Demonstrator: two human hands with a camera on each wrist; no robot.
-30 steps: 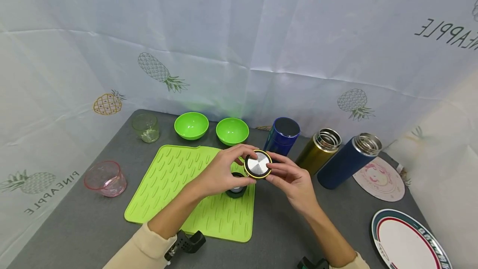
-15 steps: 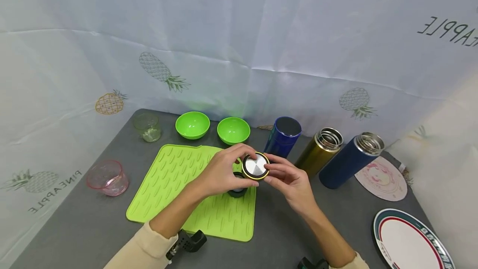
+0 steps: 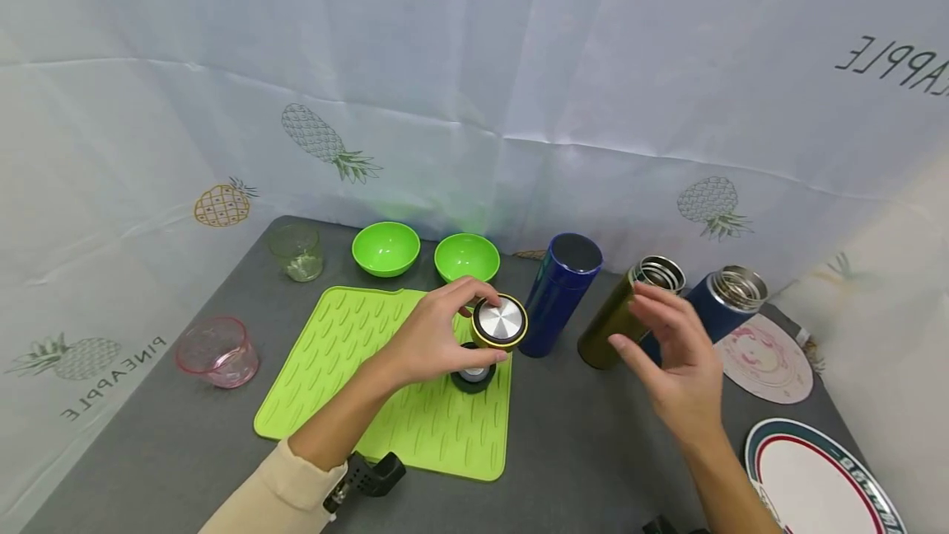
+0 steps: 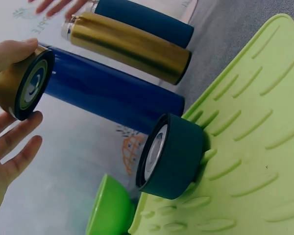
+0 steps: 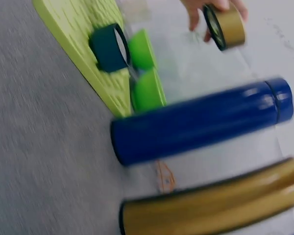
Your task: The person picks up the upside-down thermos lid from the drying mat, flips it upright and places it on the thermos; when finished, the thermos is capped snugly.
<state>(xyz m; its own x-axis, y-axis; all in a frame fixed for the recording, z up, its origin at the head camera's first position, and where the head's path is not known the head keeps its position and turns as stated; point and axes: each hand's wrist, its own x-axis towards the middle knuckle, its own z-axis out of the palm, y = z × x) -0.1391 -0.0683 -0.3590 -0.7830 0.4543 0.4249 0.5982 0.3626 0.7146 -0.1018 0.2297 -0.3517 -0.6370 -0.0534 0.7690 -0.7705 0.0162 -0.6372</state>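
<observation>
My left hand (image 3: 426, 340) holds a gold bottle lid (image 3: 501, 321) by its edge, its silver disc facing up, above the right part of a lime-green mat (image 3: 356, 361). Underneath, a dark teal lid (image 4: 181, 156) rests on that mat. Thumb and fingers apart, my right hand (image 3: 678, 365) is in front of the bottles and holds nothing. Partly behind it stand an uncapped gold insulated bottle (image 3: 610, 321) and an uncapped dark blue one (image 3: 715, 309). A shiny blue bottle (image 3: 558, 303) with a seam near its top stands between my hands.
Two green bowls (image 3: 386, 249) stand behind the mat. To the left are a clear glass (image 3: 296, 252) and a pink-rimmed glass (image 3: 218, 353). A pink round plate (image 3: 767, 357) and a white plate with a patterned rim (image 3: 808, 484) lie on the right.
My right hand has let go of the gold lid and moved right, towards the gold and dark blue bottles. The left hand keeps the lid, now tilted so its gold side shows more.
</observation>
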